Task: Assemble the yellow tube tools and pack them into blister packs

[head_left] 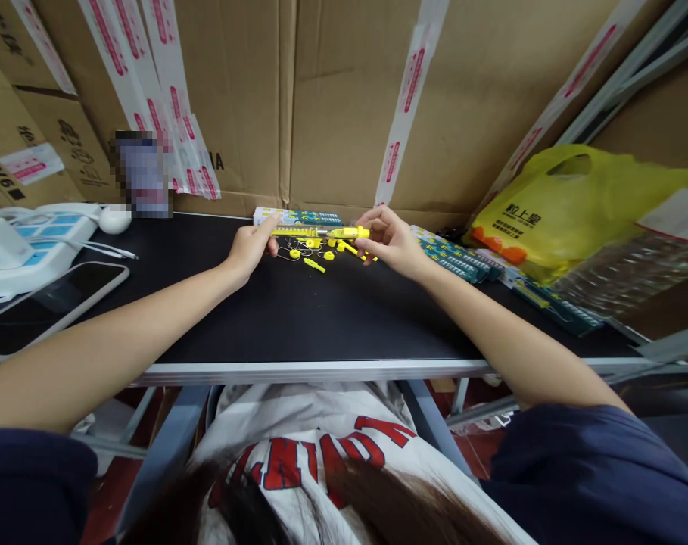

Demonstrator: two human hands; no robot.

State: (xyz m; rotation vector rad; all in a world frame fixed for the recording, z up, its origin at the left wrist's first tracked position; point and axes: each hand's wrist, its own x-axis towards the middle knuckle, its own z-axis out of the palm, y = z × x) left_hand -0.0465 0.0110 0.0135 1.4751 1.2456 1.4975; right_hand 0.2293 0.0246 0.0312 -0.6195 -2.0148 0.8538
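A slim yellow pen-like tool with a see-through barrel (321, 232) is held level above the table, spanning both hands. My left hand (251, 246) is closed round its left end, thumb on top. My right hand (397, 244) has its fingers bent at the yellow right end, thumb and fingertips pinching there. Below the tool lie several small yellow parts (315, 265), some ring-shaped, with thin wires among them. Just behind stands a white and teal printed box (298, 216), partly hidden by the tool and my left hand.
Several teal boxes (462, 261) lie to the right, beside a yellow plastic bag (582, 204). At left are a phone (54, 303), a white power strip (60, 242) and a cable. Cardboard (344, 106) walls the back of the black table (321, 325).
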